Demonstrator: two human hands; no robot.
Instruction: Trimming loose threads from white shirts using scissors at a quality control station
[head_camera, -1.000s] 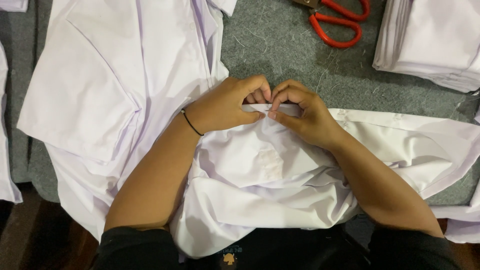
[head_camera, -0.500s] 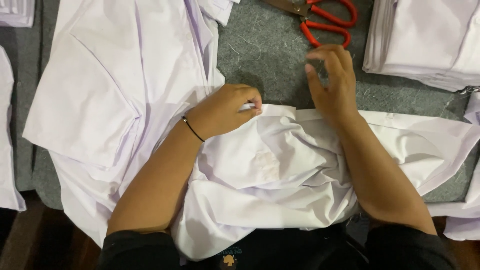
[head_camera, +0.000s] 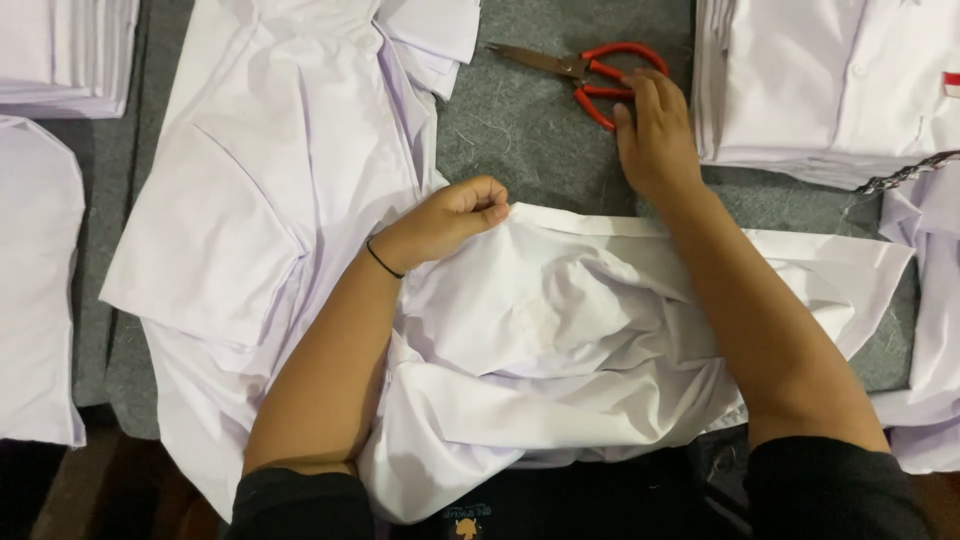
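A crumpled white cotton shirt lies rumpled across the grey felt-like tabletop, its straight folded top edge running level from left to right and its lower part bunched in deep creases toward the near edge. A pair of red-handled metal scissors lies flat beyond it, well apart, blades closed and pointing left, the 2 loop handles to the right.

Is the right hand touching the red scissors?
Yes, the right hand lies with its fingers on the red handles of the scissors on the grey table.
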